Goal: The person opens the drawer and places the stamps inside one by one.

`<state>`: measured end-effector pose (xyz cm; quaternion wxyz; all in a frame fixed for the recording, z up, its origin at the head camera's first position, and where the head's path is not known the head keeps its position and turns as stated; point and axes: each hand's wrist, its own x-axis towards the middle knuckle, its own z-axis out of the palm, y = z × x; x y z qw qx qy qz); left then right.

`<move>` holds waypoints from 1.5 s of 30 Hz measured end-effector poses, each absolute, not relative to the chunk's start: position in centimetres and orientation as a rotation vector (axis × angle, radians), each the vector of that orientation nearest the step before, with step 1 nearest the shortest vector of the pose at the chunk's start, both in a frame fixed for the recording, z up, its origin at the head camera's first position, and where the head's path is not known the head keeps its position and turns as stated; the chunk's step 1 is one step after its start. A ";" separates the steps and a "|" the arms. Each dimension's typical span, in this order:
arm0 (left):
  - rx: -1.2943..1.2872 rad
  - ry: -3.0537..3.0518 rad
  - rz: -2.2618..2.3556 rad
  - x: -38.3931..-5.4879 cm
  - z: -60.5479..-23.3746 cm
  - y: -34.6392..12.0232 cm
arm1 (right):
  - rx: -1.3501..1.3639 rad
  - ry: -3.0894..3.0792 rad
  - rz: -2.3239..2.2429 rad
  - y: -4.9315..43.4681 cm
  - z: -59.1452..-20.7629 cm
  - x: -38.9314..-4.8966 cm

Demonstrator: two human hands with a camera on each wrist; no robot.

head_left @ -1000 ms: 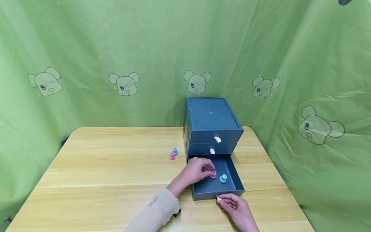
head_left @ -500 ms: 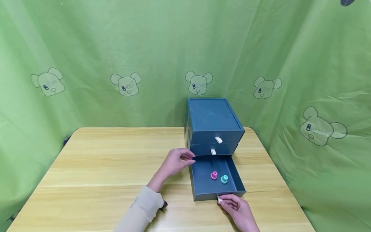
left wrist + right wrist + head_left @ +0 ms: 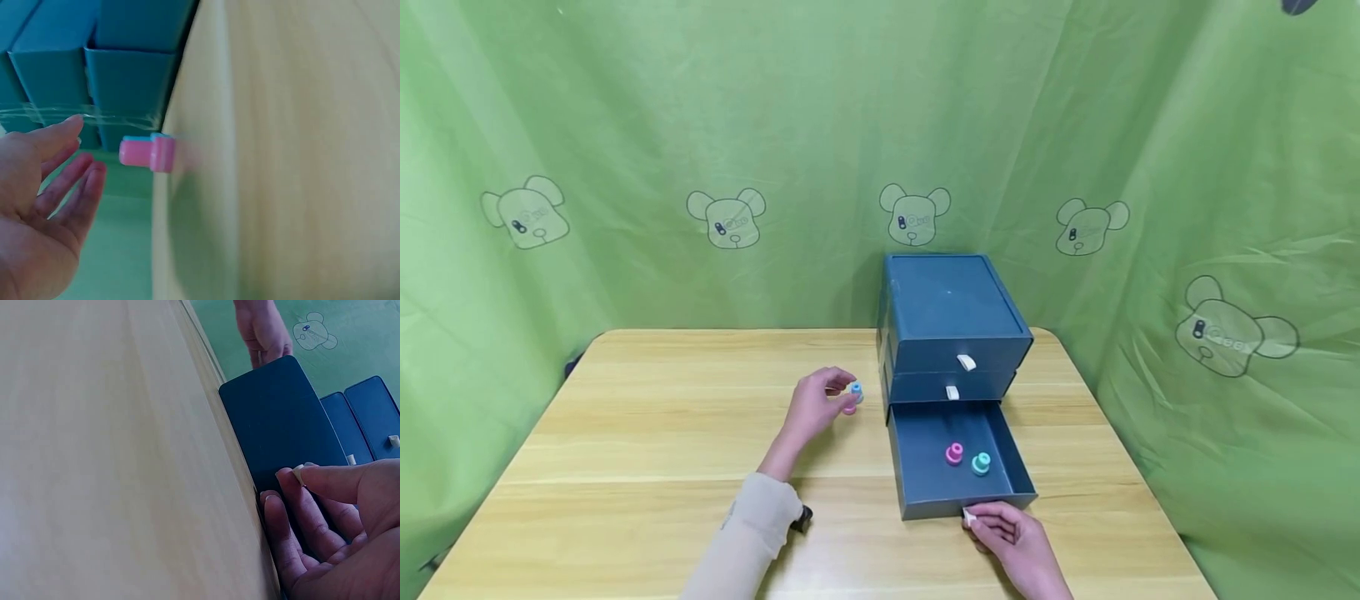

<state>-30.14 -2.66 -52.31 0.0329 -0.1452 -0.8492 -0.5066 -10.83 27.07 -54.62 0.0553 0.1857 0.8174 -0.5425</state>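
Note:
My left hand reaches over the table beside two small stepped, knob-shaped pieces, one pink and one blue. Thumb and fingers are spread apart, and the left wrist view shows a gap between the fingertips and the pink piece. The blue piece is mostly behind the pink one there. My right hand pinches the white pull tab on the pulled-out bottom drawer. In that drawer stand a darker pink piece and a teal piece, side by side.
The dark blue drawer cabinet stands at the back right of the wooden table. Its two upper drawers are closed, each with a white tab. A green curtain with bear faces hangs behind and at the sides.
My left hand has let go of the darker pink piece in the drawer and moved left, out over the table to the other two pieces. The right hand stays on the tab.

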 end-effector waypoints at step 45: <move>-0.503 -2.683 -1.604 -29.5 -52.7 -4.0 | 0.557 2.477 -1.672 27.2 -54.8 -10.9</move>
